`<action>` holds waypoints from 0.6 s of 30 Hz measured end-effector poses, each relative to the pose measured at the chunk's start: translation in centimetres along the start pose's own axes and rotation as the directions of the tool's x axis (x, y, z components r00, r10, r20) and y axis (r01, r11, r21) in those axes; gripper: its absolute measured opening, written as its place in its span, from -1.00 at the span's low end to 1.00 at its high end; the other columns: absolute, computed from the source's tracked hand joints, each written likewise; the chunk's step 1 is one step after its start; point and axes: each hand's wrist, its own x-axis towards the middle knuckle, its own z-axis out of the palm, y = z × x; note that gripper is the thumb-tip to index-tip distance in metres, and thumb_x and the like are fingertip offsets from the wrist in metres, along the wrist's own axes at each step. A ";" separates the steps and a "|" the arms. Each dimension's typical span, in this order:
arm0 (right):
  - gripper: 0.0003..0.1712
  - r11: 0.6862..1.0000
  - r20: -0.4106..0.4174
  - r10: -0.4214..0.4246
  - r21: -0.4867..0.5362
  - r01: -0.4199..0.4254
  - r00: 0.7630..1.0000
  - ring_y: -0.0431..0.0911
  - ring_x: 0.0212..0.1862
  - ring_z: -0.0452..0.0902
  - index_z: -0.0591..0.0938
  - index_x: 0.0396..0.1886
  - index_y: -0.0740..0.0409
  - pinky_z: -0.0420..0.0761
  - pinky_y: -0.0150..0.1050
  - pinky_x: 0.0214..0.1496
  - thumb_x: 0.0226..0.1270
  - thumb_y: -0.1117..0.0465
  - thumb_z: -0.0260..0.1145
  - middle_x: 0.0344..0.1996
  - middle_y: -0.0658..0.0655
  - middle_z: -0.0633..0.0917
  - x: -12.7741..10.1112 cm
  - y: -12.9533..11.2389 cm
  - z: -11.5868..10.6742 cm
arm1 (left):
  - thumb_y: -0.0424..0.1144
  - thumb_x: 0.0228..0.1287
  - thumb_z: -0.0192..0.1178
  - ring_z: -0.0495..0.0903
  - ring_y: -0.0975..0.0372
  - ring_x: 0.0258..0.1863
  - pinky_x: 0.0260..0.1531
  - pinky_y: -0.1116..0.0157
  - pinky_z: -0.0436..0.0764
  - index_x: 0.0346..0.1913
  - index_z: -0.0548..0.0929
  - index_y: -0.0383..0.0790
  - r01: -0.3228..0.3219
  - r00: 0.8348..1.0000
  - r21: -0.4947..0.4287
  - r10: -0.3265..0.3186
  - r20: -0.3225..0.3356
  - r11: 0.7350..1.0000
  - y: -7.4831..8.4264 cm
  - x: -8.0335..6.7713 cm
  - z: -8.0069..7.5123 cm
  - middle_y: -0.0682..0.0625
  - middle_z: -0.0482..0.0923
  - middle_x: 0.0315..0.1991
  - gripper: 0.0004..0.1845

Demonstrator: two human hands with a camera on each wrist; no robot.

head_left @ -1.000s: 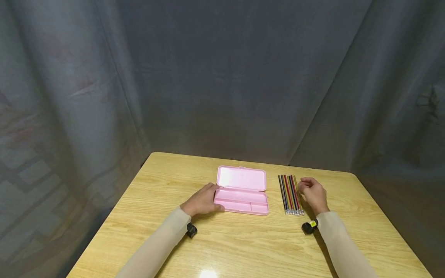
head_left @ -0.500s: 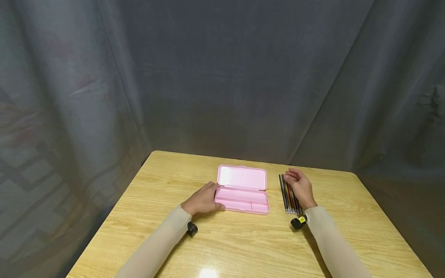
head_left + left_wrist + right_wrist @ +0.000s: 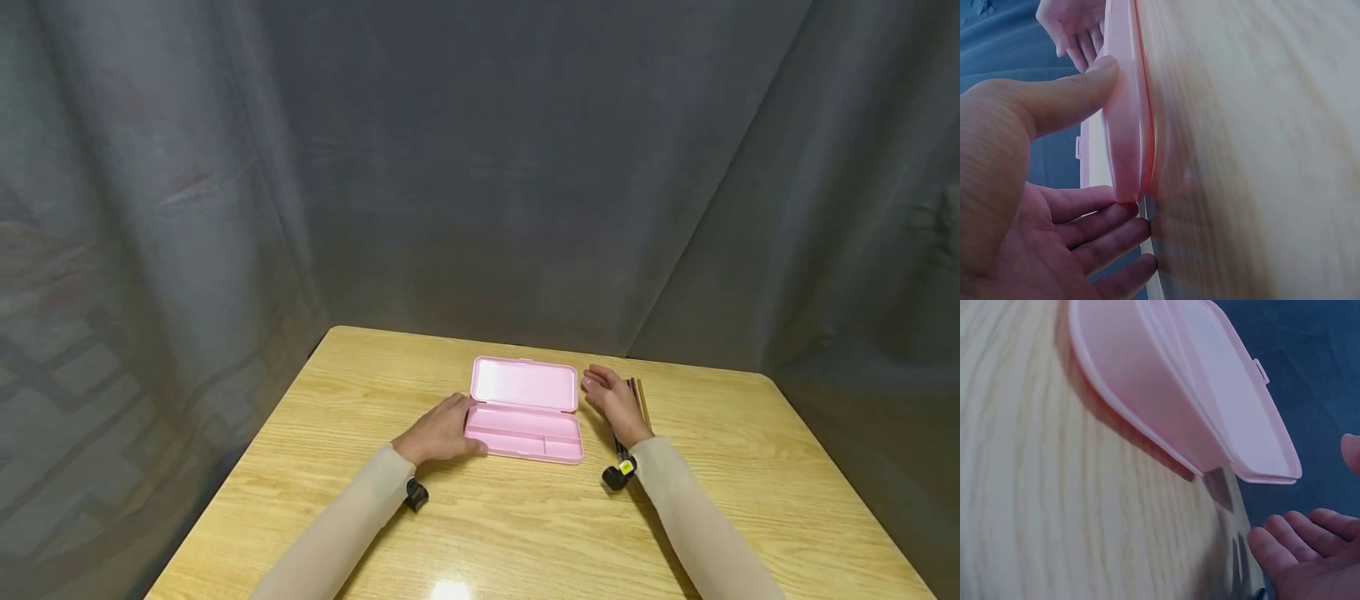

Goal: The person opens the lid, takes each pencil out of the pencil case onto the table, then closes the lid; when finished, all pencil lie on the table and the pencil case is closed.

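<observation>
A pink pencil case (image 3: 523, 385) lies on the table with its lid tipped back. Its lower half has a long compartment at the back and a divided strip in front. My left hand (image 3: 441, 430) holds the case's left end, its thumb (image 3: 1079, 90) against the front wall and its fingers at the end. My right hand (image 3: 617, 407) hovers just right of the case, fingers relaxed and nothing in them, as the right wrist view also shows. Under and behind that hand lie several pencils (image 3: 642, 402) side by side, mostly hidden by it.
The wooden table (image 3: 495, 525) carries the case and the pencils. Grey curtains (image 3: 480, 183) hang behind it and along both sides. Each wrist wears a small black camera, such as the wrist camera (image 3: 617, 477) on the right.
My right hand has moved left, from the right side of the pencils across them toward the pencil case, and now covers most of them. My left hand stays at the case.
</observation>
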 end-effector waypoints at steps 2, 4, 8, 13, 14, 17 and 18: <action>-0.27 0.999 0.027 0.022 0.042 -0.023 0.999 0.24 0.53 0.22 0.03 0.59 0.36 0.33 0.09 0.54 0.64 0.14 0.02 0.54 0.41 0.21 0.2 0.0 0.4 | 0.02 0.04 0.52 0.52 0.17 0.11 0.21 0.06 0.55 0.37 0.48 -0.17 0.006 1.000 -0.001 -0.006 0.003 1.000 0.1 0.0 -0.1 -0.01 0.52 0.20 -0.18; -0.28 0.997 0.041 0.033 0.063 -0.035 0.999 0.24 0.53 0.22 0.03 0.59 0.37 0.34 0.08 0.53 0.64 0.14 0.01 0.53 0.43 0.21 0.2 -0.1 0.6 | 0.03 0.04 0.52 0.52 0.17 0.11 0.20 0.05 0.55 0.37 0.48 -0.18 0.004 1.000 -0.002 -0.004 0.002 1.000 0.1 -0.1 -0.1 -0.02 0.53 0.20 -0.18; -0.30 0.998 0.040 0.026 0.049 -0.028 0.999 0.18 0.47 0.33 0.08 0.58 0.36 0.47 -0.02 0.45 0.64 0.13 0.02 0.51 0.41 0.28 0.3 -0.2 0.8 | 0.03 0.03 0.53 0.52 0.15 0.10 0.20 0.04 0.56 0.36 0.49 -0.19 -0.002 1.000 -0.002 0.002 -0.004 1.000 0.2 0.0 -0.3 -0.04 0.53 0.19 -0.17; -0.35 0.998 0.034 0.010 0.055 -0.012 0.999 -0.12 0.21 0.55 0.15 0.56 0.35 0.63 -0.29 0.22 0.63 0.16 0.02 0.48 0.40 0.34 0.2 -0.4 0.9 | 0.03 0.04 0.53 0.53 0.16 0.08 0.19 0.05 0.56 0.35 0.49 -0.21 0.005 1.000 0.003 -0.005 -0.003 1.000 0.1 0.0 -0.2 -0.03 0.53 0.17 -0.18; -0.35 0.998 0.036 0.005 0.058 -0.007 0.999 -0.19 0.15 0.56 0.15 0.56 0.35 0.64 -0.34 0.16 0.63 0.18 0.01 0.48 0.41 0.34 0.1 -0.4 0.9 | 0.03 0.05 0.53 0.53 0.17 0.08 0.19 0.05 0.57 0.35 0.49 -0.21 0.007 1.000 0.003 -0.007 -0.001 1.000 0.1 0.0 -0.1 -0.03 0.53 0.18 -0.18; -0.37 0.997 0.045 -0.009 0.074 0.006 0.999 -0.31 0.04 0.56 0.15 0.56 0.38 0.64 -0.42 0.05 0.63 0.22 0.00 0.47 0.43 0.33 0.0 -0.3 1.0 | 0.03 0.06 0.52 0.53 0.17 0.09 0.18 0.05 0.57 0.35 0.48 -0.22 0.009 1.000 0.004 -0.009 0.001 1.000 0.0 0.0 0.0 -0.02 0.53 0.19 -0.19; -0.37 0.997 0.048 -0.013 0.077 0.009 0.999 -0.32 0.03 0.56 0.14 0.56 0.38 0.64 -0.43 0.04 0.63 0.23 0.00 0.47 0.43 0.33 0.0 -0.3 1.0 | 0.03 0.06 0.52 0.53 0.18 0.09 0.19 0.06 0.57 0.35 0.48 -0.21 0.010 1.000 0.005 -0.010 0.001 1.000 0.0 0.0 0.0 -0.02 0.53 0.19 -0.19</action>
